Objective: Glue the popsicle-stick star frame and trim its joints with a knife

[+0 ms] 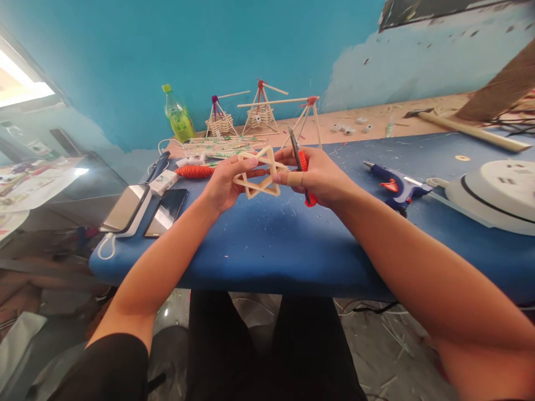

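Note:
Between my two hands, above the blue table, is a star-shaped frame of pale wooden sticks (262, 190). My left hand (225, 181) grips its left side with thumb and fingers. My right hand (320, 175) pinches its right side, and a tan bandage wraps the thumb. A red utility knife (302, 161) is also tucked in my right hand, its blade end pointing up and away. Behind the hands stand stick models with tied tops: one with purple binding (215, 100), one with red binding (261, 84), and a red-tied tripod (311, 101).
A glue gun (395, 184) and a white round power strip (497, 192) lie at the right. Two phones (125, 207) (166, 213), an orange thread bundle (195, 171) and loose sticks (221, 146) are at the left. A green-capped bottle (178, 117) and a hammer (472, 131) sit farther back.

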The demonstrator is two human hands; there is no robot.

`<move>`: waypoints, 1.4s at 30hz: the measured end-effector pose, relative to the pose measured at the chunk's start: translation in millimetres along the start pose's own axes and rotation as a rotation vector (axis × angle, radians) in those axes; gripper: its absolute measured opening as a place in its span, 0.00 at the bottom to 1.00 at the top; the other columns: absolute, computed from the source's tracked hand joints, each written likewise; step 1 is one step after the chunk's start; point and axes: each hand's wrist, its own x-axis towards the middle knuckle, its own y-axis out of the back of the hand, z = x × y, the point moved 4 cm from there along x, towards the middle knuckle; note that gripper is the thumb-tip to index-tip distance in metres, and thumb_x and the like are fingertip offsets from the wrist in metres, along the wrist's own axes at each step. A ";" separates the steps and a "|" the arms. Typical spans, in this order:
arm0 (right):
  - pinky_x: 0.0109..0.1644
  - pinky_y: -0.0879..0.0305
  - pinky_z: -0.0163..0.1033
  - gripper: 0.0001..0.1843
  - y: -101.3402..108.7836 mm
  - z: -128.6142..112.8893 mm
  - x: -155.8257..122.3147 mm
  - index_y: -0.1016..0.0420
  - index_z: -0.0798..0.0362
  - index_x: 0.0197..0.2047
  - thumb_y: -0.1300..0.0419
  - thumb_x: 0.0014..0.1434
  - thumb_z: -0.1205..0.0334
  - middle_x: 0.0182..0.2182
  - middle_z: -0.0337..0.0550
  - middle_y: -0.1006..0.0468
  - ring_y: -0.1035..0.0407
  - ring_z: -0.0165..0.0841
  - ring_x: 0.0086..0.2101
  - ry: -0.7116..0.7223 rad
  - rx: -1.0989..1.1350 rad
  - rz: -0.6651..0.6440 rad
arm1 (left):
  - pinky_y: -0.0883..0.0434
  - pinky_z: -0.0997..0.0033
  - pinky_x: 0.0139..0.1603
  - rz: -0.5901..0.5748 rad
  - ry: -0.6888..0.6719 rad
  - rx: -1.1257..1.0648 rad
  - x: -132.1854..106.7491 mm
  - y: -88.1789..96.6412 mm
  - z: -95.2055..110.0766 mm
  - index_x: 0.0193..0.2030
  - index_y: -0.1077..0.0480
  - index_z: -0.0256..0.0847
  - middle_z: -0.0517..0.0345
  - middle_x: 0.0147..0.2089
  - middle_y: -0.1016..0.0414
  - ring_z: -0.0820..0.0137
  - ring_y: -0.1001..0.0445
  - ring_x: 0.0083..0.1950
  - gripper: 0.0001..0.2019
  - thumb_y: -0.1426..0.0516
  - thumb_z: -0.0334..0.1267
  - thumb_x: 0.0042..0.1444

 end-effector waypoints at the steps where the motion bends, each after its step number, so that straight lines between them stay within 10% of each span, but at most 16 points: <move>1: 0.25 0.50 0.38 0.30 0.7 1.2 0.2 0.19 0.51 0.44 0.15 0.42 0.52 0.37 0.41 0.16 0.42 0.24 0.24 -0.015 0.011 0.007 | 0.11 0.52 0.47 0.005 0.001 0.009 -0.4 0.5 0.3 0.47 0.16 0.42 0.42 0.55 0.10 0.44 0.10 0.59 0.28 0.22 0.58 0.47; 15: 0.46 0.25 0.49 0.45 1.8 12.0 3.0 0.23 0.48 0.51 0.12 0.34 0.42 0.44 0.47 0.15 0.20 0.44 0.45 0.017 -0.057 0.089 | 0.15 0.58 0.47 0.136 -0.037 0.063 -4.3 -11.2 -1.6 0.40 0.21 0.41 0.52 0.43 0.11 0.60 0.12 0.42 0.30 0.15 0.50 0.36; 25: 0.38 0.47 0.46 0.19 -0.4 -9.3 -11.7 0.39 0.44 0.33 0.46 0.68 0.39 0.25 0.38 0.33 0.43 0.35 0.27 0.449 -0.725 0.203 | 0.25 0.64 0.39 0.555 -0.242 0.448 -8.0 0.2 5.2 0.38 0.24 0.43 0.61 0.35 0.16 0.65 0.19 0.37 0.31 0.16 0.45 0.29; 31: 0.35 0.55 0.45 0.21 -17.0 -7.1 -17.8 0.47 0.43 0.32 0.52 0.66 0.36 0.23 0.39 0.36 0.49 0.35 0.26 0.411 -0.931 0.086 | 0.23 0.66 0.41 0.656 -0.505 0.705 -15.4 -7.0 13.1 0.39 0.22 0.44 0.64 0.36 0.15 0.66 0.17 0.38 0.22 0.22 0.34 0.38; 42: 0.36 0.57 0.45 0.21 -22.4 -7.0 -18.2 0.45 0.44 0.32 0.53 0.67 0.38 0.25 0.42 0.35 0.48 0.36 0.28 0.319 -1.000 0.098 | 0.18 0.65 0.44 0.624 -0.599 0.869 -20.9 -10.7 12.1 0.48 0.21 0.46 0.63 0.42 0.13 0.64 0.14 0.41 0.23 0.26 0.33 0.43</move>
